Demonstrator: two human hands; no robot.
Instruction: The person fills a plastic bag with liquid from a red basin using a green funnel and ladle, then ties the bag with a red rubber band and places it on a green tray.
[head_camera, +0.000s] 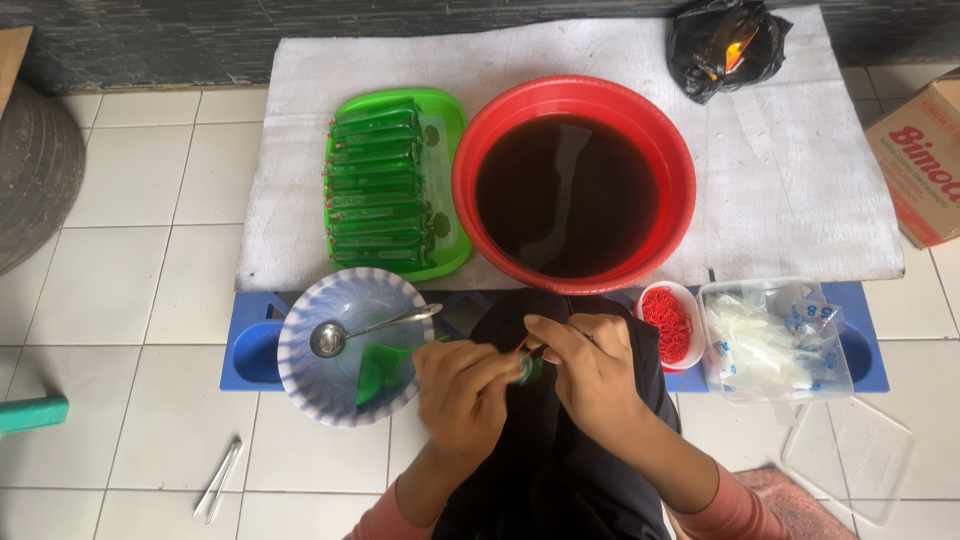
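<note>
Nearest the camera, the left hand pinches the neck of a small green liquid-filled plastic pouch over the lap, its grip clenched on the twisted top. The right hand touches the same neck, its grip stretching a thin red rubber band around it. Just beside stand a blue-striped plastic bowl with a metal ladle, and a white cup of red bands. If the band slips or snaps, the pouch could likely open and spill onto the dark cloth; the brimming round red basin of dark liquid sits close.
</note>
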